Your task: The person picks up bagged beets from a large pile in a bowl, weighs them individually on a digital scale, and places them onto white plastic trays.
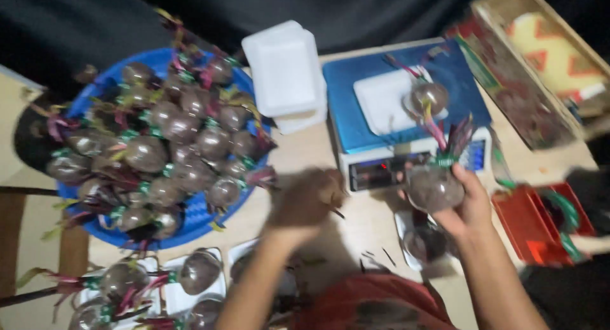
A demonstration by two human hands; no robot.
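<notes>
Starting well to the left of your hands, a blue round tray carries a heap of dark purple bulbs, each wrapped in clear film and tied at the neck with green tape, with reddish stalks sticking out. Nearer your body on that same side, small white foam trays hold one wrapped bulb apiece.

Your left hand sits just right of the blue tray, above the pale tabletop. Motion blur smears it; the fingers appear curled inward, and a thin dark sliver shows at their tip, but you cannot tell from this view whether it is pinched.

Beyond that hand, a stack of empty white foam trays rests at the far edge of the table. Between and beyond your hands stands a blue-topped weighing scale with a lit display facing you. On its platform lies one white foam tray with a wrapped bulb on the scale.

Your right hand is closed around a wrapped bulb, gripping it from below and the side, stalks pointing up, just in front of the scale's display. Beneath that hand, another foam tray holds a bulb, largely hidden.

Right of your right hand sits a red box with green tape rolls inside. Farther off lies a patterned cardboard carton.
</notes>
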